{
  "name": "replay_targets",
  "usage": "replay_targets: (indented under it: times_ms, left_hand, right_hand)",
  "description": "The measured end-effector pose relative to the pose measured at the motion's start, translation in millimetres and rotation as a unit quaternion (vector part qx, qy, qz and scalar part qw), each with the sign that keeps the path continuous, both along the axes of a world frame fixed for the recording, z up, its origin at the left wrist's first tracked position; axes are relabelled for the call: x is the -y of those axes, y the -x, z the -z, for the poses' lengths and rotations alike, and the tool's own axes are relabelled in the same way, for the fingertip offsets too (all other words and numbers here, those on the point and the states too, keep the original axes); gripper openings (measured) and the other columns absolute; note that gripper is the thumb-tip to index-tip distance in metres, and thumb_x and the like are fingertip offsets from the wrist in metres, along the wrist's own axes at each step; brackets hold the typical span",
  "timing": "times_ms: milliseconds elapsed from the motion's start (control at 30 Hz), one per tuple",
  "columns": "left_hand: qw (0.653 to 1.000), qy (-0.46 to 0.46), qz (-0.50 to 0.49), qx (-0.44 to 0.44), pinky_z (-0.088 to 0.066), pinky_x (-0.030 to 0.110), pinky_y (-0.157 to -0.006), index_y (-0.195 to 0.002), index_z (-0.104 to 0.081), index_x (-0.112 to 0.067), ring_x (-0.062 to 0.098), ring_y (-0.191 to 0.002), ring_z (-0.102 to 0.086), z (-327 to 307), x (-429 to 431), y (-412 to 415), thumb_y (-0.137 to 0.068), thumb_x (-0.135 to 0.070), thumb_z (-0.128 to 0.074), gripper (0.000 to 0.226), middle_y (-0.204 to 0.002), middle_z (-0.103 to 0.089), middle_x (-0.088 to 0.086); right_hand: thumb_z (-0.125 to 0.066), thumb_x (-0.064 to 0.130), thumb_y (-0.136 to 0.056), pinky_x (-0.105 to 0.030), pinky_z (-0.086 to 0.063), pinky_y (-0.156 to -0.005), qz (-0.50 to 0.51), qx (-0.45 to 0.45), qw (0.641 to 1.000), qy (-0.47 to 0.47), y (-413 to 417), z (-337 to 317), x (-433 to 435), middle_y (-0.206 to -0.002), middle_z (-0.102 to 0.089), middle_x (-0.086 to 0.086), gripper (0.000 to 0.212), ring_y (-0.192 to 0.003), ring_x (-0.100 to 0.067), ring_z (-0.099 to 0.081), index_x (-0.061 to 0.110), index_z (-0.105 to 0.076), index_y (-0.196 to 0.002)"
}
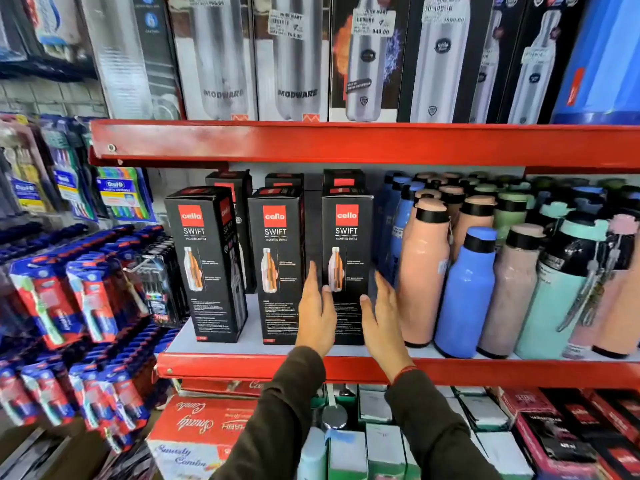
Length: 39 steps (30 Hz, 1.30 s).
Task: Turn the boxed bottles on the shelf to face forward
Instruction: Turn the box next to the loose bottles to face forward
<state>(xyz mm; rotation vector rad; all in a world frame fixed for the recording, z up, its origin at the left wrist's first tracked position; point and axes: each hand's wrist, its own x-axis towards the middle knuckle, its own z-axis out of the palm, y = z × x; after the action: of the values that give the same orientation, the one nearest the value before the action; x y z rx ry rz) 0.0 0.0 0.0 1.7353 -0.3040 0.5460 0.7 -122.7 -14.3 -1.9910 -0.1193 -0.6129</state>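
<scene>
Both hands flat-open, fingers straight, gripping nothing: left hand and right hand flank the lower part of the right-hand box, palms beside its edges; contact unclear. That box and the middle box, left of the hands, show logos forward. Farthest left, the left box sits angled, side panel showing; likely still needs turning. Rear boxes beyond: facing undeterminable.

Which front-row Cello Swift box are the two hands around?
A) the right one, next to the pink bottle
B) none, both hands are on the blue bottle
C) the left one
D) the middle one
A: the left hand and right hand flank the lower part of the rightmost Cello Swift box, with fingers open, beside the pink bottle; whether they touch it is unclear.
</scene>
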Motion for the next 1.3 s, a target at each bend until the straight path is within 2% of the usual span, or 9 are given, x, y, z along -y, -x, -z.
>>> replay_targets:
  times_ms: [200,333,433,600,767,967,1100,1167,1300]
  left_hand:
    - [0.995,0.044,-0.036,-0.082,-0.025,0.004,-0.096,-0.144,-0.040,-0.010,0.000,-0.123,-0.037,9,8,-10,-0.103,-0.017,-0.037,0.042,-0.146,-0.049,0.008]
    - [0.994,0.052,-0.054,-0.078,-0.029,-0.005,-0.086,-0.140,-0.047,-0.010,0.003,-0.119,-0.043,16,9,-19,-0.102,-0.021,-0.040,0.040,-0.138,-0.056,0.009]
    - [0.994,0.067,-0.049,-0.073,-0.029,-0.011,-0.079,-0.139,-0.049,-0.013,0.006,-0.120,-0.050,18,10,-21,-0.101,-0.023,-0.043,0.039,-0.134,-0.059,0.006]
    - [0.992,0.116,-0.017,-0.049,-0.038,0.001,-0.097,-0.136,-0.053,-0.022,-0.001,-0.122,-0.052,15,13,-16,-0.100,-0.027,-0.047,0.037,-0.137,-0.058,-0.004]
    - [0.982,0.184,0.007,-0.047,-0.038,0.040,-0.115,-0.119,-0.063,-0.041,0.006,-0.129,-0.053,12,15,-8,-0.095,-0.044,-0.043,0.032,-0.135,-0.061,-0.008]
    - [0.970,0.236,0.018,-0.051,-0.043,0.047,-0.111,-0.114,-0.068,-0.037,0.008,-0.123,-0.058,12,17,3,-0.101,-0.032,-0.040,0.032,-0.127,-0.066,-0.006]
    - [0.976,0.215,0.009,-0.043,-0.045,0.047,-0.109,-0.117,-0.068,-0.033,0.005,-0.122,-0.057,17,17,7,-0.099,-0.038,-0.041,0.033,-0.124,-0.065,-0.014]
    - [0.981,0.191,0.002,-0.031,-0.044,0.044,-0.110,-0.120,-0.066,-0.032,0.007,-0.124,-0.056,19,16,6,-0.097,-0.041,-0.041,0.035,-0.127,-0.063,-0.012]
    - [0.995,0.071,-0.067,-0.008,-0.024,0.004,-0.108,-0.143,-0.043,-0.021,0.002,-0.134,-0.037,18,16,0,-0.103,-0.021,-0.034,0.041,-0.148,-0.043,-0.001]
  right_hand:
    - [-0.049,0.020,-0.101,-0.036,-0.036,-0.116,-0.008,-0.049,0.998,-0.041,-9,12,5,-0.145,-0.050,-0.004,0.049,-0.138,-0.019,-0.045,0.013,-0.037,-0.148]
    - [-0.054,0.017,-0.100,-0.021,-0.042,-0.097,-0.002,-0.030,0.996,-0.083,-8,12,8,-0.117,-0.055,0.007,0.039,-0.114,-0.009,-0.055,0.009,-0.052,-0.137]
    - [-0.055,0.020,-0.099,-0.025,-0.047,-0.099,-0.001,-0.014,0.996,-0.091,-8,16,9,-0.116,-0.060,0.007,0.037,-0.113,-0.010,-0.059,0.011,-0.056,-0.135]
    - [-0.053,0.023,-0.100,-0.019,-0.047,-0.092,-0.004,0.005,0.996,-0.085,-10,15,15,-0.115,-0.066,0.007,0.035,-0.107,-0.008,-0.063,0.016,-0.057,-0.134]
    - [-0.066,0.034,-0.092,-0.025,-0.054,-0.093,-0.053,-0.003,0.994,-0.099,-10,11,22,-0.119,-0.070,0.008,0.041,-0.108,-0.005,-0.067,0.024,-0.058,-0.131]
    - [-0.089,0.049,-0.060,-0.028,-0.057,-0.090,-0.054,-0.017,0.995,-0.082,-6,6,21,-0.112,-0.072,0.012,0.071,-0.104,-0.001,-0.068,0.034,-0.057,-0.122]
    - [-0.093,0.044,-0.054,-0.031,-0.058,-0.090,-0.027,-0.004,0.997,-0.073,-8,4,19,-0.109,-0.072,0.013,0.074,-0.102,0.000,-0.068,0.033,-0.058,-0.117]
    - [-0.093,0.039,-0.053,-0.030,-0.058,-0.088,-0.018,0.000,0.998,-0.068,-8,2,19,-0.106,-0.072,0.013,0.071,-0.099,0.001,-0.068,0.031,-0.058,-0.115]
    - [-0.090,0.036,-0.052,-0.017,-0.052,-0.085,-0.031,0.006,0.997,-0.067,-7,-6,19,-0.108,-0.070,0.016,0.071,-0.101,0.004,-0.066,0.032,-0.056,-0.114]
